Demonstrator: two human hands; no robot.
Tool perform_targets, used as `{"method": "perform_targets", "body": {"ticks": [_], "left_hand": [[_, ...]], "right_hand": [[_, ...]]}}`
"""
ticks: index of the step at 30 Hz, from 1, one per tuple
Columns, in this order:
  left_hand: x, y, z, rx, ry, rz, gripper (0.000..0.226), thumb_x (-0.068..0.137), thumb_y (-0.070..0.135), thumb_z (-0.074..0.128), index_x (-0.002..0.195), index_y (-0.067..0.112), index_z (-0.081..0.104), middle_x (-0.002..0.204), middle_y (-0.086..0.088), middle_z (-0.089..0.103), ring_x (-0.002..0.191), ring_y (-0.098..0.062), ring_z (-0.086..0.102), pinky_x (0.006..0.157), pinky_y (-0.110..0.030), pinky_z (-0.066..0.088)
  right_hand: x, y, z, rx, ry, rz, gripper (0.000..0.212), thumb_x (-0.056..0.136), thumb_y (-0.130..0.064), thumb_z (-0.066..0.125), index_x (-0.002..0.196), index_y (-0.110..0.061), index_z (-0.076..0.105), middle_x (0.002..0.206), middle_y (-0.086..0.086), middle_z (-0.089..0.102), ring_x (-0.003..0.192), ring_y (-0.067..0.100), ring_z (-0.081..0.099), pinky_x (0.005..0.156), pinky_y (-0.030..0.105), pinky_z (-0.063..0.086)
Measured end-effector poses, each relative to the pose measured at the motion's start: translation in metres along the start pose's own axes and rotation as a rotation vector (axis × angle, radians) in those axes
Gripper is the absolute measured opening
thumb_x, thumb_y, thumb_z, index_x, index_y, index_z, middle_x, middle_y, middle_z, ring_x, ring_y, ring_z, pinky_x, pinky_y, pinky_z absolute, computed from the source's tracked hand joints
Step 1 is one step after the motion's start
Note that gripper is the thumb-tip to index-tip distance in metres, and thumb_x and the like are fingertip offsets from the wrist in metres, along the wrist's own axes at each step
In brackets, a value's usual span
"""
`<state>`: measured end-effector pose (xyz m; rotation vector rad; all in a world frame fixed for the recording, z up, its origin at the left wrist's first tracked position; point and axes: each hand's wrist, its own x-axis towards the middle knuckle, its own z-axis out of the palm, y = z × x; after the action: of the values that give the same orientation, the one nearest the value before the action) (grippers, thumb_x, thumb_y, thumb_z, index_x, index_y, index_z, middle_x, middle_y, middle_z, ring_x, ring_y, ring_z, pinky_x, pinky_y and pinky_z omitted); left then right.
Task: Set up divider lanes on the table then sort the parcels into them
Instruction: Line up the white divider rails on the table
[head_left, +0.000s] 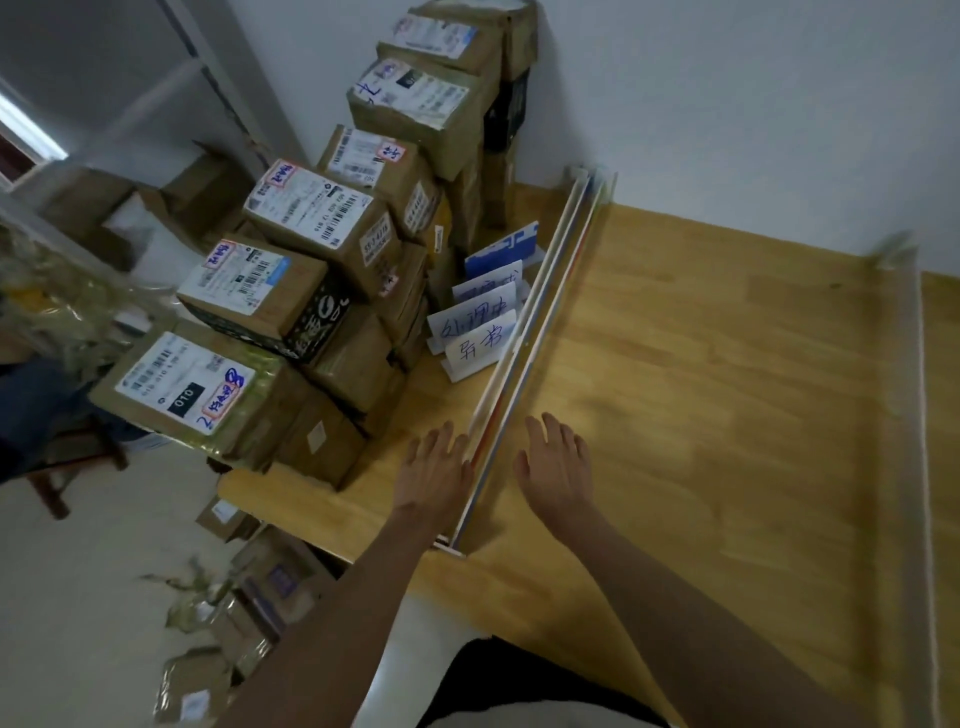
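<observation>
A bundle of long thin divider boards stands on edge across the wooden table, running from the near edge to the wall. My left hand lies flat against the bundle's left side near its front end, fingers spread. My right hand hovers open just right of the bundle, apart from it. Brown cardboard parcels with white labels are stacked high on the table's left part. Several handwritten paper lane signs stand between the parcels and the boards. One more divider stands on edge at the far right.
The white wall runs behind the table. More parcels and crumpled wrapping lie on the floor at the lower left. A wooden stool stands at the left. A metal shelf frame rises at the back left.
</observation>
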<state>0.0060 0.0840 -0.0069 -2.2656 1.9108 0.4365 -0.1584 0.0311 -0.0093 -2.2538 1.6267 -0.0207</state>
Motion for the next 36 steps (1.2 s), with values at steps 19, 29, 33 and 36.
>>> {"method": "perform_targets", "body": {"ticks": [19, 29, 33, 36], "left_hand": [[0.04, -0.02, 0.023, 0.079, -0.073, 0.248, 0.041, 0.1, 0.035, 0.042, 0.137, 0.018, 0.049, 0.152, -0.003, 0.034, 0.138, -0.02, 0.035, 0.113, -0.038, 0.028], [0.041, -0.017, 0.02, 0.134, -0.059, 0.238, 0.044, 0.101, 0.027, 0.042, 0.143, 0.017, 0.046, 0.159, -0.004, 0.022, 0.147, -0.022, 0.019, 0.119, -0.041, 0.019], [0.037, -0.014, 0.013, 0.127, -0.001, 0.266, 0.034, 0.098, 0.027, 0.047, 0.126, 0.017, 0.062, 0.144, -0.002, 0.037, 0.136, -0.022, 0.032, 0.112, -0.039, 0.029], [0.031, -0.005, 0.005, 0.118, 0.026, 0.303, 0.026, 0.095, 0.026, 0.05, 0.113, 0.017, 0.066, 0.131, -0.002, 0.045, 0.124, -0.023, 0.039, 0.099, -0.036, 0.035]], "right_hand": [[0.025, -0.06, 0.038, 0.399, -0.225, 0.424, 0.029, 0.099, -0.029, 0.049, 0.119, -0.008, 0.045, 0.114, 0.018, 0.064, 0.107, 0.039, 0.061, 0.081, 0.042, 0.048], [0.025, -0.07, 0.034, 0.456, -0.218, 0.59, 0.022, 0.096, -0.017, 0.05, 0.115, -0.004, 0.049, 0.115, 0.02, 0.061, 0.109, 0.04, 0.059, 0.081, 0.04, 0.046], [0.017, -0.068, 0.026, 0.415, -0.198, 0.605, 0.024, 0.093, -0.017, 0.055, 0.114, -0.005, 0.05, 0.116, 0.018, 0.061, 0.11, 0.037, 0.06, 0.078, 0.036, 0.044], [0.011, -0.065, 0.02, 0.394, -0.168, 0.615, 0.025, 0.092, -0.018, 0.056, 0.114, -0.006, 0.051, 0.115, 0.016, 0.062, 0.11, 0.036, 0.06, 0.077, 0.035, 0.045]]}}
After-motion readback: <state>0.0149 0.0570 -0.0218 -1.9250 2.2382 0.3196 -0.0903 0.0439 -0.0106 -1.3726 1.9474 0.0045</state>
